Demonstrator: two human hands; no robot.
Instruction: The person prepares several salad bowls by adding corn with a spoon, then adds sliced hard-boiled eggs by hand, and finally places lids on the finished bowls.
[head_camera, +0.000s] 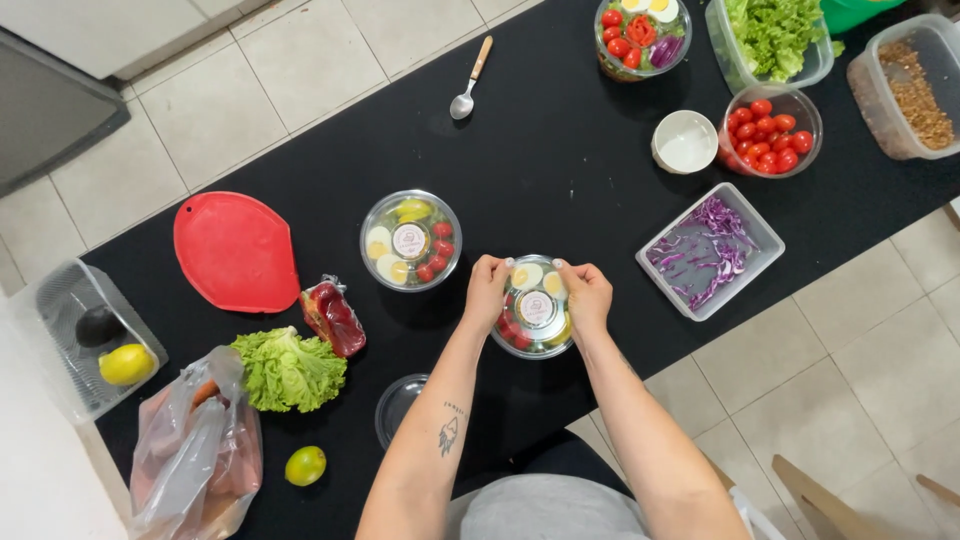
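Observation:
A round clear salad bowl (535, 308) with a lid and a round sticker sits near the front edge of the black table (560, 180). Inside it I see egg halves and cherry tomatoes. My left hand (487, 290) grips its left rim and my right hand (586, 294) grips its right rim, fingers pressing on the lid. A second lidded salad bowl (410, 240) stands to the left, apart from my hands.
A loose clear lid (398, 405) lies near the front edge. To the left lie a red cutting board (235, 250), lettuce (288, 370), a wrapped red pepper (333, 316), a lime (305, 465) and a plastic bag (195, 450). Right and back hold purple cabbage tray (710, 250), cherry tomatoes (768, 130), white cup (684, 141), spoon (470, 80), open salad bowl (641, 35).

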